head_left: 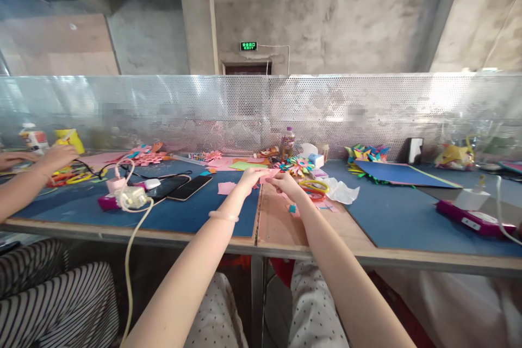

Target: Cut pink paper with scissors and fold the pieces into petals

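Holding a small pink paper (269, 175) between them, the left hand (249, 178) and the right hand (287, 182) meet over the middle of the table (281, 228). Both hands pinch the paper, one at each end, with fingers closed on it. The paper is up off the table, just above the wooden gap between two blue mats. A pale bracelet (223, 216) sits on the left wrist.

Just past the right hand lie yellow scissors (313, 187) and little paper scraps (322, 205). A crumpled white tissue (341, 190) is beside them. A bright paper flower (297, 165) sits behind the hands, near a plastic bottle (287, 143). Another small pink paper square (226, 187) lies flat on the blue mat, near the left hand.

Further left are two dark phones (179, 187), and a white charger (132, 197) with a long cord hanging off the table edge. Pink paper flowers (144, 155) lie behind them.

At the far left, another person's hand (57, 156) reaches over some things by a yellow cup (70, 138).

Off to the right lie a big blue paper sheet (397, 174) and a purple box (475, 220).

A shiny wall with tiny holes (261, 111) stands along the back of the table.
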Tool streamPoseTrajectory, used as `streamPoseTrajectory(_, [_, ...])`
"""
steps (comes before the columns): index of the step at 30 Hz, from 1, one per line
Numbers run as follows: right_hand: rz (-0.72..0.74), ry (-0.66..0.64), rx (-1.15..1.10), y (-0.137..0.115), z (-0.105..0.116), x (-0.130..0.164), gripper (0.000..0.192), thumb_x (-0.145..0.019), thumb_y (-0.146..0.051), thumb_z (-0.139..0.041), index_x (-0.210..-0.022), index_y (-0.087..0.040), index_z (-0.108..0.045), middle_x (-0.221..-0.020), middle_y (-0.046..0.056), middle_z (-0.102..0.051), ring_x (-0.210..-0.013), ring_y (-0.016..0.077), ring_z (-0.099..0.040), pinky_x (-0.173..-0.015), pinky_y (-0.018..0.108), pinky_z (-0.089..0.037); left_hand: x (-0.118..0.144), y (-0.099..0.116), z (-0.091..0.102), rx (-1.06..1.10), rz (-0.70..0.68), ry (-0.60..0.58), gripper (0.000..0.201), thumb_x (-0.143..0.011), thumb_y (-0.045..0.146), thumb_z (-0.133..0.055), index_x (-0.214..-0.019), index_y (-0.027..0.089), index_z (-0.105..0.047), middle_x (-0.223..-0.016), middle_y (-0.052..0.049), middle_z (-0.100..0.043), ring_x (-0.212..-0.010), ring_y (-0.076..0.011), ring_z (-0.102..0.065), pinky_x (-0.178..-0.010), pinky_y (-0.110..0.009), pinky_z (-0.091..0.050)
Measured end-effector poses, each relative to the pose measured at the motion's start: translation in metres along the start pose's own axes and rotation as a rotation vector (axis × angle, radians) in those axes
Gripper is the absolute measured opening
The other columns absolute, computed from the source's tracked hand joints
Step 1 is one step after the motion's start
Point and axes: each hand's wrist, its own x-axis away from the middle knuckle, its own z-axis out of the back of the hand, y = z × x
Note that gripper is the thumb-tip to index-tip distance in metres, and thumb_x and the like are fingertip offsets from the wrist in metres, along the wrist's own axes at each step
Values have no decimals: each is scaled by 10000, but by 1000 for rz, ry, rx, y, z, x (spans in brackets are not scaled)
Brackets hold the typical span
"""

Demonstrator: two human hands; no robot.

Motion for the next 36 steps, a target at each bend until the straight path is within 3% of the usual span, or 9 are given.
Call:
streamPoseTrajectory(11, [-29, -49, -44, -5, -1, 3, 397, -607, -462, -683, -537, -182, -411, -454, -70, -346, -389, 42, -286, -371, 203, -176, -1, -1, 0, 38, -53, -41, 274, -609, 301, -664, -846, 175, -722, -925, -63, -701, -863, -213, -599, -749, -300, -431])
streamPoseTrajectory(21, [-25, -53, -44, -6, -1, 4, 361, -598, -440, -692, -561, -169, -457, -462, -66, -379, -392, 40, -295, -377, 202, -184, -3, -4, 1, 38, -67, -30, 282, -613, 313, -672, -851, 172, -722, -913, -71, -703, -861, -214, -605, -751, -303, -432])
streamPoseTrajectory(27, [-27, -53, -22, -11, -1, 7, 373, -611, -441, -685, -547, -168, -439, -447, -71, -378, -383, 36, -292, -376, 198, -183, -1, -1, 0, 5, 1, 14, 273, -634, 308, -664, -864, 173, -720, -845, -53, -709, -735, -176, -605, -646, -260, -433])
streamPoseTrajectory(32, [-27, -58, 13, -10, -1, 6, 350, -648, -443, -656, -558, -156, -476, -449, -63, -399, -377, 36, -301, -372, 196, -189, -7, -7, 0, 27, -62, -24, 289, -629, 305, -666, -879, 170, -717, -890, -62, -701, -707, -152, -588, -583, -230, -411])
streamPoseTrajectory(36, [-34, -25, 62, -9, -1, 6, 347, -662, -440, -641, -545, -150, -489, -445, -52, -418, -374, 42, -319, -372, 202, -210, -10, -12, 1, -21, 8, -25, 352, -643, 365, -650, -931, 171, -705, -790, -63, -693, -541, -110, -520, -455, -211, -335])
